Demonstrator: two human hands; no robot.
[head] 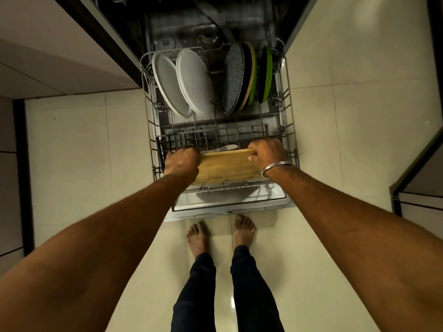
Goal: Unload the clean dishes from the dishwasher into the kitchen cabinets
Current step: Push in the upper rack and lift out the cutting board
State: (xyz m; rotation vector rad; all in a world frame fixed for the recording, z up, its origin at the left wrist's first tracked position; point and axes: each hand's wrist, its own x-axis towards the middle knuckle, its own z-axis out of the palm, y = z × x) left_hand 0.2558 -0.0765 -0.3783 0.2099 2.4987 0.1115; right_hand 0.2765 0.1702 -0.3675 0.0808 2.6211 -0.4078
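Pale wood, fine straight grain: a cutting board (225, 167) stands on edge at the near end of the dishwasher's lower rack (291, 111), which is pulled out over the open door (230, 207).

Head view, looking straight down. The left hand (182, 164) grips the board's left end and the right hand (268, 155) grips the upper right corner. Fingers of both are curled tight over the top edge. A metal bangle (275, 167) sits on the right wrist.

Handling, by my reckoning:
- The board is stiff and thick, probably moderately heavy, and not fragile.
- It may be damp and a little slick from the wash.
- A two-handed hold at opposite ends suits it. It should lift straight up to clear the wire tines.

Just behind the board lies a pale, shiny utensil (227, 147); what kind, I cannot tell.

At the far end of the rack, leaning in the tines:
- two matt grey plates (171, 85)
- a speckled grey plate (233, 79)
- dark plates with green rims (266, 75)

These are hard, smooth and breakable, and are best gripped by the rim.

The rack is coated wire. The floor (79, 164) is glossy cream tile.
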